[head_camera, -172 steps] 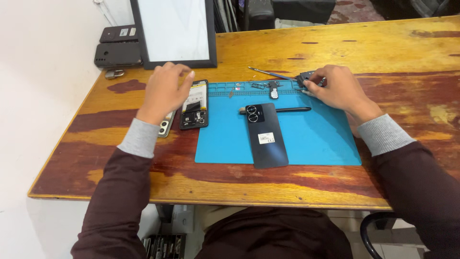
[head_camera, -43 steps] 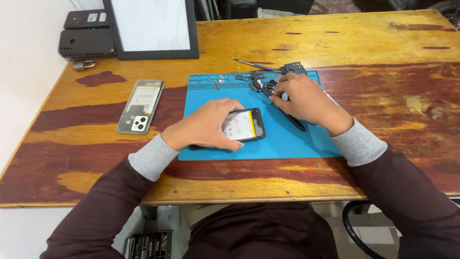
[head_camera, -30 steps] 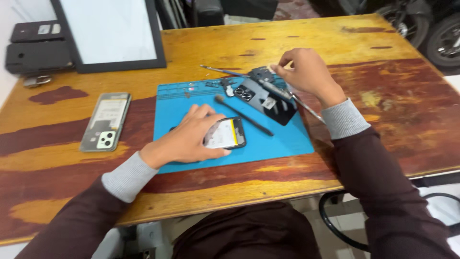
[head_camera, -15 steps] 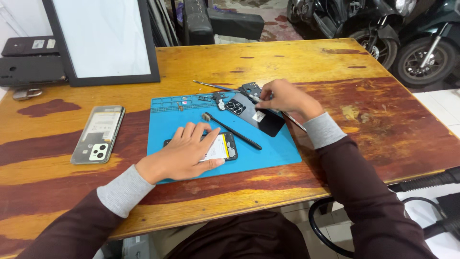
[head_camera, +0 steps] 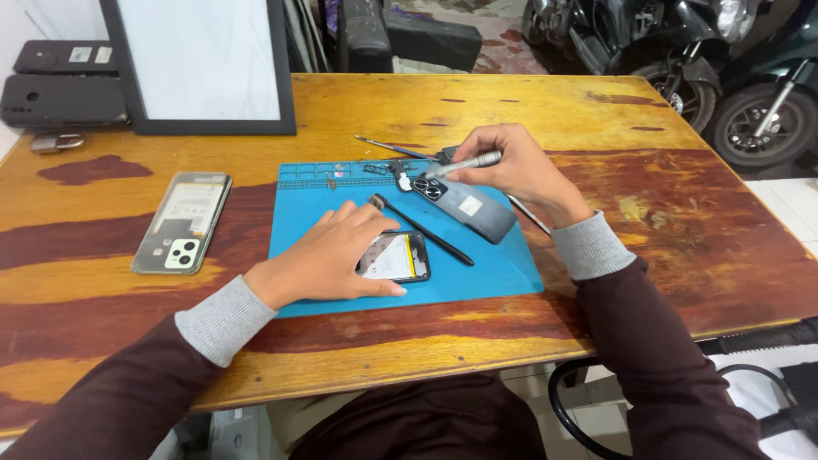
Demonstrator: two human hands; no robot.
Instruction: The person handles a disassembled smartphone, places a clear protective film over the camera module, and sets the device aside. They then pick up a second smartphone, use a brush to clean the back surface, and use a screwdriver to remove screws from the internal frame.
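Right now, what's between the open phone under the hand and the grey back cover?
In the head view, a thin black tool lies slantwise between the open phone and the grey back cover.

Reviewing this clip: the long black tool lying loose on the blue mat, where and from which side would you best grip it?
Grip the black tool probably near the middle of its thin shaft, coming from above with the fingers across its width. It lies flat and diagonal on the blue mat, so only the top and sides are reachable. Its upper end sits close to the left hand and the open phone; the lower right end has more room.
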